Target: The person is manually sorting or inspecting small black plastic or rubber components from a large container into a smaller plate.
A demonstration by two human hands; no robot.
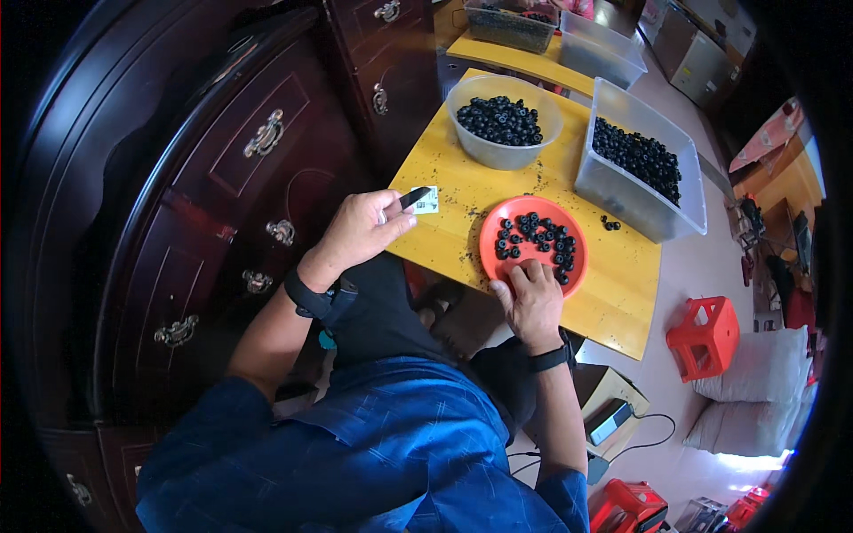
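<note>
On the yellow table (pixel 613 302) lies a shallow red plate (pixel 490 256) with several small black ring-shaped parts (pixel 536 229) in it. My right hand (pixel 536 306) reaches over the plate's near rim, its fingers curled down and drawn together beside the rings. What lies between those fingertips is hidden. At the table's left edge, my left hand (pixel 364 229) is closed on a slim black tool (pixel 414 197), pinched by thumb and forefinger; its exact kind does not show. Right by its tip is a small white and green printed card (pixel 428 202).
Behind the plate stand a round translucent tub (pixel 506 158) and a rectangular bin (pixel 617 200), both holding many black rings. Loose rings (pixel 610 224) and black crumbs dot the tabletop. A dark drawer cabinet (pixel 258 195) borders the left. A red stool (pixel 705 338) stands right.
</note>
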